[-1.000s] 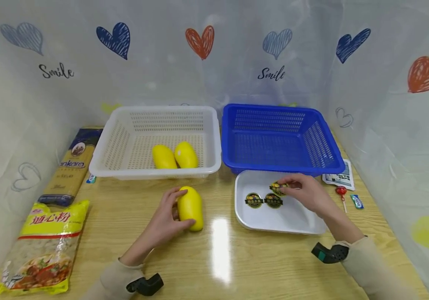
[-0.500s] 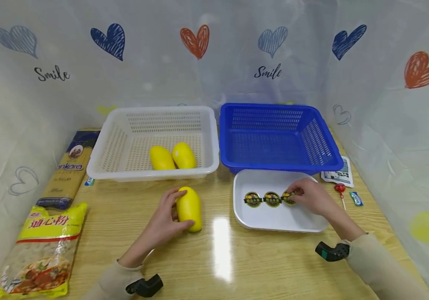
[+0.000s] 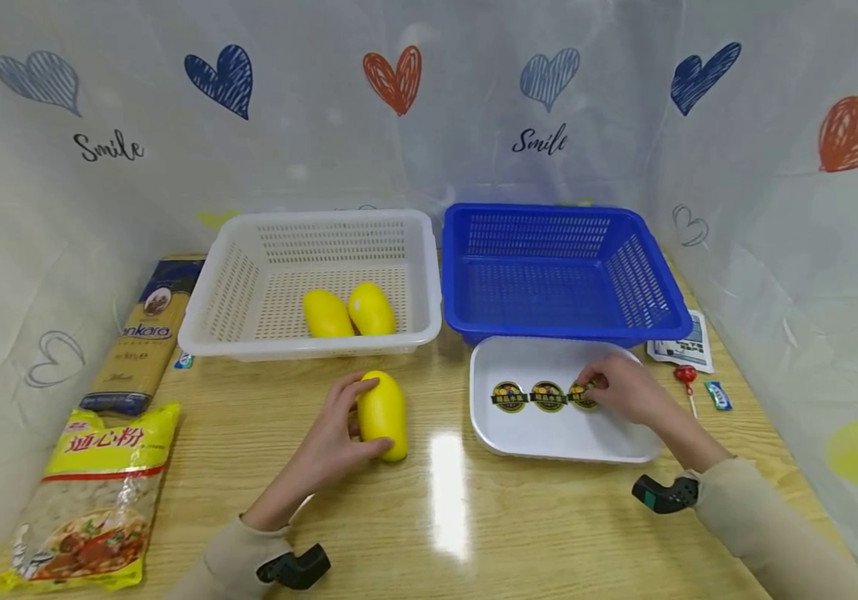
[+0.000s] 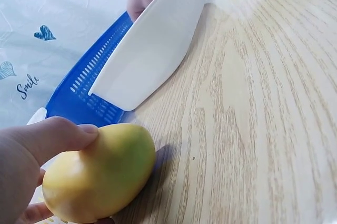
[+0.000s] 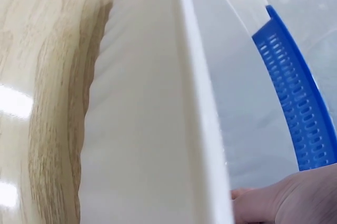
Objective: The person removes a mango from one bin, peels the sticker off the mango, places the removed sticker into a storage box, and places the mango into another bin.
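Observation:
My left hand [image 3: 335, 435] grips a yellow mango [image 3: 382, 417] on the table, thumb and fingers around its left side. In the left wrist view the mango [image 4: 102, 174] shows a greenish patch, with my thumb on its top. My right hand [image 3: 627, 392] reaches into a white tray [image 3: 519, 437], its curled fingertips on a round black-and-gold fruit sticker [image 3: 580, 397]. That sticker is partly covered by the hand. Left of it lie two similar stickers, the middle one [image 3: 548, 397] and the left one [image 3: 509, 398]. In the right wrist view the tray wall hides the fingertips.
Behind stand a white basket [image 3: 249, 343] holding two mangoes [image 3: 371, 310] and a blue basket [image 3: 549, 325]. Pasta packets, one upper [image 3: 137, 342] and one lower [image 3: 95, 496], lie at left. A lollipop [image 3: 685, 375], a small sachet [image 3: 718, 396] and a white packet [image 3: 687, 343] lie at right.
My right hand has brought the third sticker down and right, into line with the other two, then stayed there. The left hand keeps its grip on the mango.

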### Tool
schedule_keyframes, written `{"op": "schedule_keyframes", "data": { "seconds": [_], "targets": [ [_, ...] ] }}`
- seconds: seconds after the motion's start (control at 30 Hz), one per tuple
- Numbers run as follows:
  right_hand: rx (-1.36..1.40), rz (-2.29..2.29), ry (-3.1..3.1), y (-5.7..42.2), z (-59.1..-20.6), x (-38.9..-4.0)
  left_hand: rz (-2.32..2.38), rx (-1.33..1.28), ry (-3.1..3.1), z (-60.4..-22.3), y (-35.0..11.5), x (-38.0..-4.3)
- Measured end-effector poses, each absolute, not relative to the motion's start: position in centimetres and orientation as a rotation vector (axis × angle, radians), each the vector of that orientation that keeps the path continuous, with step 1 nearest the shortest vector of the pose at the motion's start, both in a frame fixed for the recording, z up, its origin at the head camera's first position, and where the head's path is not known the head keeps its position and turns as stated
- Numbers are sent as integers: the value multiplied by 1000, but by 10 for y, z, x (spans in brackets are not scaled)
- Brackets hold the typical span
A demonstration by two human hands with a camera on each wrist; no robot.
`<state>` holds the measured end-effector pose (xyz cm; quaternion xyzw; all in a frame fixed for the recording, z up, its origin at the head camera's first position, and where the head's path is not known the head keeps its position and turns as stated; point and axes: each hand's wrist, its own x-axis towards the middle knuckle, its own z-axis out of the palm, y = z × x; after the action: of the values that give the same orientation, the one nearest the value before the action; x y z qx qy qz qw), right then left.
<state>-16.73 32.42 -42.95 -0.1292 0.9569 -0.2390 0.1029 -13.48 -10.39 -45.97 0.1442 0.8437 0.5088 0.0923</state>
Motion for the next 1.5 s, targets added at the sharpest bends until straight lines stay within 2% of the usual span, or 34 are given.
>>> {"op": "schedule_keyframes", "data": {
  "seconds": [0.33, 0.97, 1.07, 1.2, 1.5],
  "targets": [
    [-440, -598, 2883, 321, -439, -168, 1491, 421, 2502, -457, -104, -134],
    [-366, -420, 3050, 311, -435, -155, 1471, 435, 2530, -457, -107, -135],
    [-422, -353, 3077, 309, -435, -155, 1468, 432, 2528, -455, -107, -134],
    [-504, -393, 3022, 309, -436, -160, 1466, 422, 2523, -455, -106, -135],
    [-467, -401, 2967, 311, -441, -162, 1472, 442, 2519, -460, -106, -135]
  ]
}}
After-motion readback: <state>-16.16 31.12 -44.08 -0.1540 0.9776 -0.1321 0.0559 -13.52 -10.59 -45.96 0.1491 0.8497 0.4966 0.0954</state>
